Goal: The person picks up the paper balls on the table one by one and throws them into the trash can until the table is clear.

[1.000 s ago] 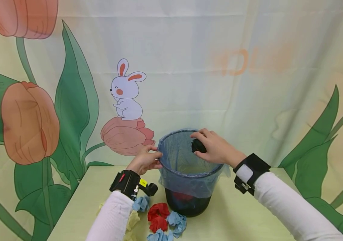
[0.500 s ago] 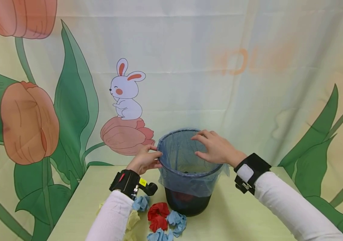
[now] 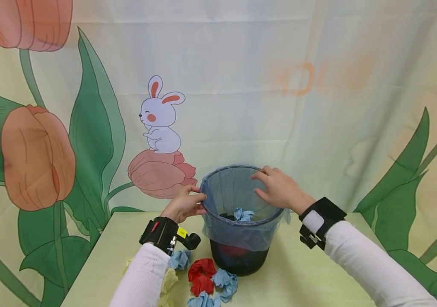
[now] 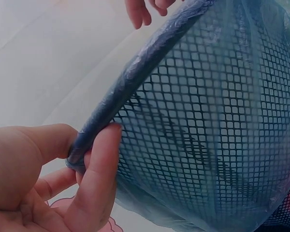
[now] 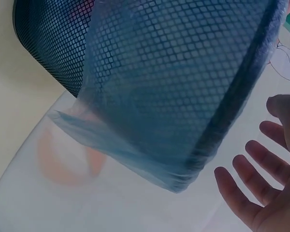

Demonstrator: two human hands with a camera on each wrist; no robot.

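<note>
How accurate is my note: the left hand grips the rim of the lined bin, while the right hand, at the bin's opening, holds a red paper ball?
One part is wrong: the right hand, at the opening, holds nothing; the head and right wrist views show it empty. The left hand does grip the rim of the lined bin.

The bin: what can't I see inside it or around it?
Head view: the bottom inside the bin; its front and the blue bag hide it, so the papers in there can't be counted.
Head view: the red patch; too dim through the dark mesh to name.
Head view: some of the yellow papers; the left sleeve and bottom edge hide parts.
Left wrist view: most of the right hand; the top edge cuts it off.
</note>
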